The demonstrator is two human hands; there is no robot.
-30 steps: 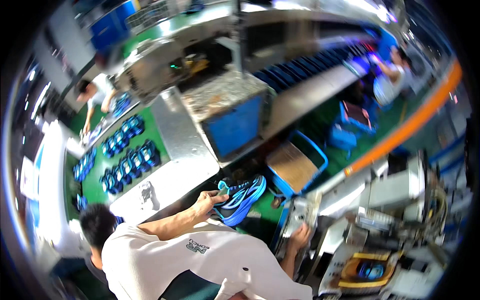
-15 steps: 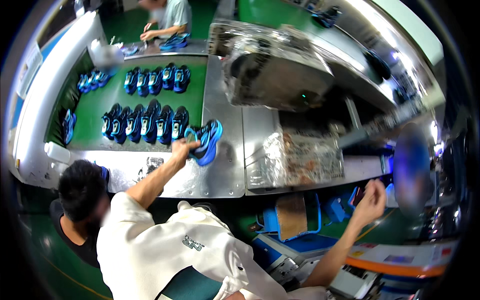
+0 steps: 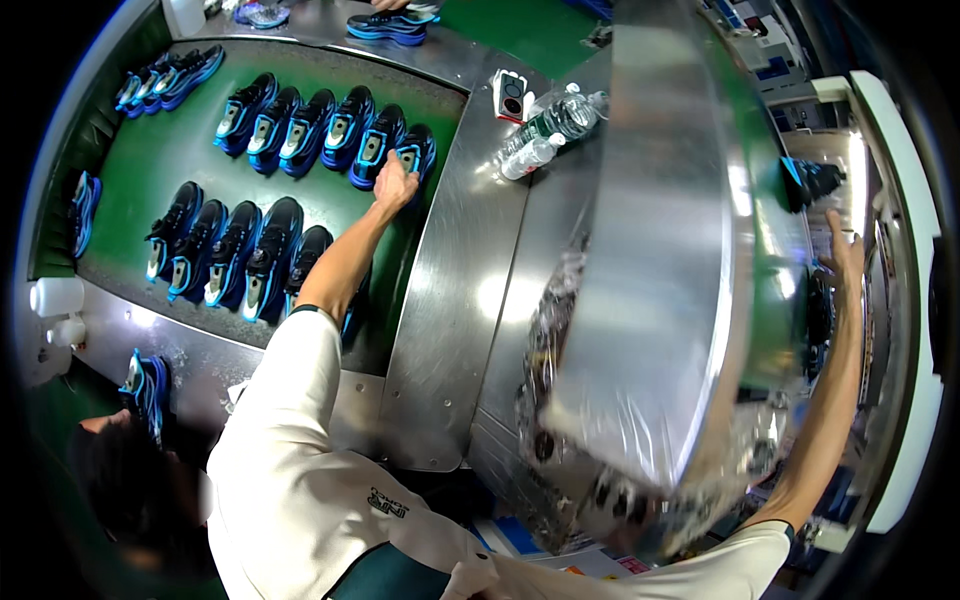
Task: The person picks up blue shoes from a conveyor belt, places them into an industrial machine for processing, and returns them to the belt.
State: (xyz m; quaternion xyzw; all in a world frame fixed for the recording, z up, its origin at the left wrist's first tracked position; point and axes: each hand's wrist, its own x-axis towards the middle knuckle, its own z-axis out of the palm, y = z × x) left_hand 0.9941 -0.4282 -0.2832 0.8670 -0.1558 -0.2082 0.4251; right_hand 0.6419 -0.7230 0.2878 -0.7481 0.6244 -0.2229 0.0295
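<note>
My left hand (image 3: 397, 183) is closed on the heel end of a black-and-blue sneaker (image 3: 417, 152) at the right end of the far row on the green conveyor belt (image 3: 130, 200). Beside it in that row stand several matching sneakers (image 3: 308, 130). A nearer row of sneakers (image 3: 272, 255) lies partly behind my left forearm. Far to the right, my right hand (image 3: 846, 250) is raised with its fingers apart and nothing visible in it. Just above its fingertips is a dark sneaker (image 3: 815, 184) with a blue edge.
Metal tabletop (image 3: 440, 290) borders the belt. Plastic bottles (image 3: 550, 130) and a dark phone-like device (image 3: 511, 96) lie there. A large film-wrapped metal machine (image 3: 650, 260) stands between my arms. At lower left another person's hand (image 3: 105, 422) is near a sneaker (image 3: 147, 390).
My left hand has carried the sneaker from above the metal edge to the far row's right end. My right hand has moved up and outward, and the view has shifted right.
</note>
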